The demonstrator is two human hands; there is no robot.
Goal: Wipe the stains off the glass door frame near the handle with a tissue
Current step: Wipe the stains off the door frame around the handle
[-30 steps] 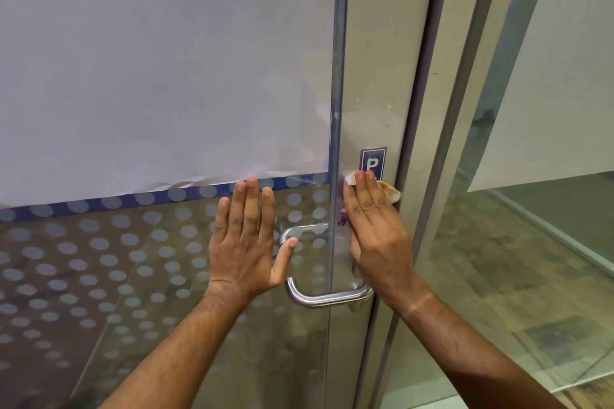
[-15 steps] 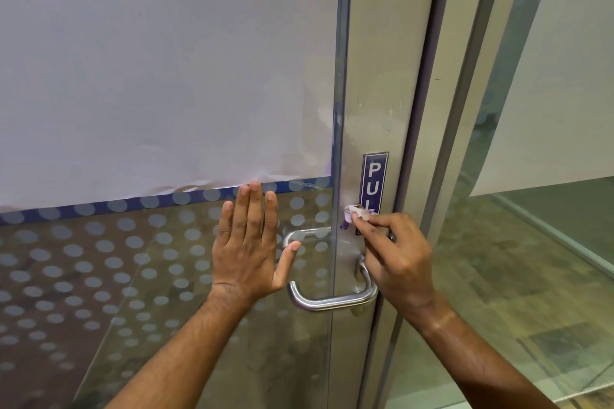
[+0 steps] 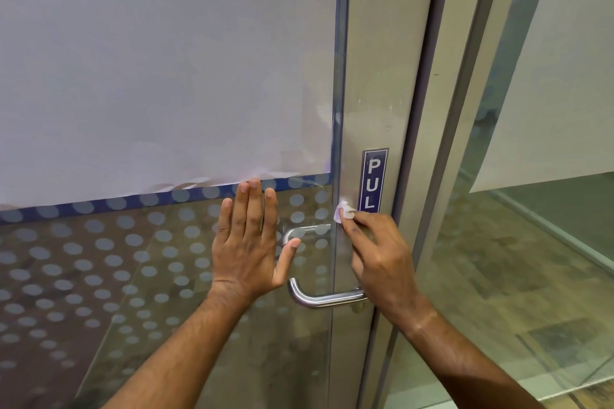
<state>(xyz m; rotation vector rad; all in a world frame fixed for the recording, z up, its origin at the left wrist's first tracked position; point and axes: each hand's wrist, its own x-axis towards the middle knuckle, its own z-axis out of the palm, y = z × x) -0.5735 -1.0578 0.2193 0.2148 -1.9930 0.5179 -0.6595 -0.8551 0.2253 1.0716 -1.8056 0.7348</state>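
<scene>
the right hand (image 3: 382, 262) pinches a small crumpled tissue (image 3: 344, 211) against the upright metal door frame (image 3: 372, 93), just left of the pull sticker (image 3: 374, 180) and above the handle (image 3: 319, 297). the left hand (image 3: 247, 244) lies flat on the glass (image 3: 116, 276), fingers straight, pointing up.

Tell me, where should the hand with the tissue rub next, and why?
Probably upward: the right hand pinches the small white crumpled tissue low on the grey metal door frame, left of the blue PULL sticker, and pale specks show higher up.
</scene>
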